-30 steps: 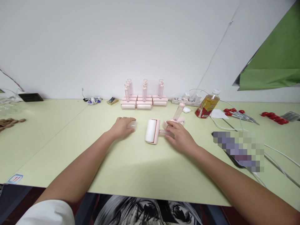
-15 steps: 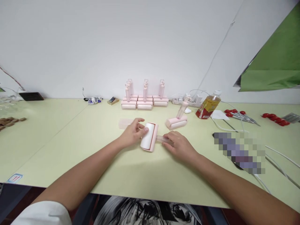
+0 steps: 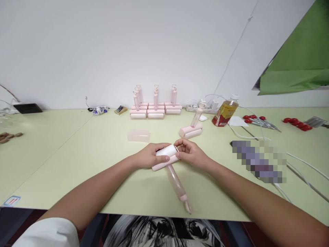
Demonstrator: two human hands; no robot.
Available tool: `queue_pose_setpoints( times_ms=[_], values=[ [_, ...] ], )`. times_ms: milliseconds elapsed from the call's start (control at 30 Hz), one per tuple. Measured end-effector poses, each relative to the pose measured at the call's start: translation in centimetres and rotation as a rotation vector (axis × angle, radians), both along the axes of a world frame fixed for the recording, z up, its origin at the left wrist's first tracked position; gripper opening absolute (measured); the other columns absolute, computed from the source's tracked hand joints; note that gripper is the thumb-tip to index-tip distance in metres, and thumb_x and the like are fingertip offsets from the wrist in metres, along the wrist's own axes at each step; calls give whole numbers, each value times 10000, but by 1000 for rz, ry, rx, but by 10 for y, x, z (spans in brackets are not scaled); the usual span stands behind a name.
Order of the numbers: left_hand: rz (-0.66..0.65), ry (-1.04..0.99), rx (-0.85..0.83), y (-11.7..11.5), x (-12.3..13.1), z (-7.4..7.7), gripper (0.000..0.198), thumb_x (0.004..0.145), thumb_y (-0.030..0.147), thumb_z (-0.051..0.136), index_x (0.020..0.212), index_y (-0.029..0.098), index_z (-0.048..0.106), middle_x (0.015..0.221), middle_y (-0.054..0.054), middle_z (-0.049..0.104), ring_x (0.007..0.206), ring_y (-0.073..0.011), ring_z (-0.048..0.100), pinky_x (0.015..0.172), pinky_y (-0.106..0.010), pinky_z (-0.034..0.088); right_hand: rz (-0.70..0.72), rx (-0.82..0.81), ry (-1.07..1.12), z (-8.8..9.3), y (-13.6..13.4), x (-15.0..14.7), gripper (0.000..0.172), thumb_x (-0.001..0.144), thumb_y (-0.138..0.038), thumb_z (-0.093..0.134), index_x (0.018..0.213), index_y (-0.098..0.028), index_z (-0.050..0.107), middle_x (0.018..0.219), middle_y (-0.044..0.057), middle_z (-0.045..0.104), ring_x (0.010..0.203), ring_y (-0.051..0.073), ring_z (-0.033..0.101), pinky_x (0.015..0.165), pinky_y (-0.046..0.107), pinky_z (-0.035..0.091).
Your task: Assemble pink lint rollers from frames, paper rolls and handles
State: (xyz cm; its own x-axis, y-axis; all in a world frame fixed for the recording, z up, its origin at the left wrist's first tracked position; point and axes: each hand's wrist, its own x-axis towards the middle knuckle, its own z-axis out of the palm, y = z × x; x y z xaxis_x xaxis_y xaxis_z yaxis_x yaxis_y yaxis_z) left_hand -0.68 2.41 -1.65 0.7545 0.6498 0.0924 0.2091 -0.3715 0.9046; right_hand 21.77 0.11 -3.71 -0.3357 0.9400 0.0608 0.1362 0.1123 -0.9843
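Note:
A pink lint roller (image 3: 177, 183) with a white sticky roll is held between both hands, its clear handle pointing down toward the table's front edge. My left hand (image 3: 147, 156) wraps round the left part of the roller head, thumb across the white roll. At the right end of the head, my right hand (image 3: 191, 154) pinches the edge of the roll with thumb and fingers. A translucent pink cover (image 3: 138, 135) lies on the table beyond my left hand. Farther back to the right stands another lint roller (image 3: 191, 131), handle up.
Several lint rollers (image 3: 155, 111) stand in rows by the wall. At the right are a drink bottle (image 3: 225, 112), a power strip (image 3: 202, 109), red-handled utensils (image 3: 298, 124), cables and a blurred-out object (image 3: 258, 161). Brown pieces (image 3: 9, 137) lie far left.
The lint roller has been turned so its handle points toward me. My right hand has moved from the handle to the roll's end, and my left hand now grips the head.

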Motion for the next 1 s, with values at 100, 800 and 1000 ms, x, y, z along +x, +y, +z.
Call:
queue_pose_setpoints(
  times_ms=[100,800,1000],
  values=[
    [26,14,47,1,2,-1,482,843,475,588,1232,192,612,1087,-65,675,915,-226,616,775,-299,476,-26,-79,65,3,1,-2,292,680,-237,691,898,-210,499,651,-68,523,571,110,496,544,244,396],
    [170,66,95,2,7,-7,429,838,473,572,1161,194,613,1083,-57,680,962,-248,629,820,-333,477,-16,-293,260,-4,13,-11,285,590,-128,667,721,-213,428,586,-93,479,458,76,483,392,208,468],
    [575,102,117,10,10,-21,411,832,514,556,1099,201,565,839,-17,648,719,-184,583,633,-293,431,-185,-33,-62,-8,16,-10,162,605,-154,557,721,-220,464,589,-80,411,484,94,416,426,225,408]
  ],
)
